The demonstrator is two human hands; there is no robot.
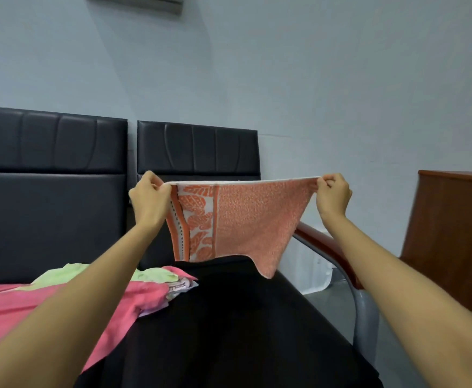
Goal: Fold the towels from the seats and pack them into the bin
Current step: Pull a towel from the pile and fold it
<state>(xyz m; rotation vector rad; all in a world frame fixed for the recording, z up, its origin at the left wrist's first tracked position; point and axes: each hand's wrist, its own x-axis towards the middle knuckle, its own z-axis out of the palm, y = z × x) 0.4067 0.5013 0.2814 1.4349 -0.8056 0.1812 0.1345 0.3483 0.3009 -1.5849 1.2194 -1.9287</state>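
Bare forearms [397,275] are stretched forward from the bottom corners of the head view, over a black seat [229,317] whose surface fills the lower middle. An orange towel [246,217] is held up in the air between the two hands, above the far end of that seat and in front of its padded black backrest [198,149]. The upper left corner is pinched by the left hand [148,197], fingers curled round the cloth; the upper right corner is pinched by the right hand [333,194] between thumb and bent fingers. The top edge is pulled taut and nearly level. The towel hangs doubled, its lower edge slanting to a point at the lower right — whether that point touches the seat cannot be told. A white band with an orange leaf pattern and dotted stripes is seen down its left side; the rest is speckled orange.

On the neighbouring seat to the left a pink towel [61,306] is spread loosely, with a pale green towel [61,275] crumpled behind it. A small white printed cloth [180,287] is tucked at their right edge — its marks are too blurred to be read.

At the right, a red-brown armrest [321,242] on a grey metal frame [365,312] is seen, and beyond it a wooden cabinet [453,233] against the pale wall [313,79].
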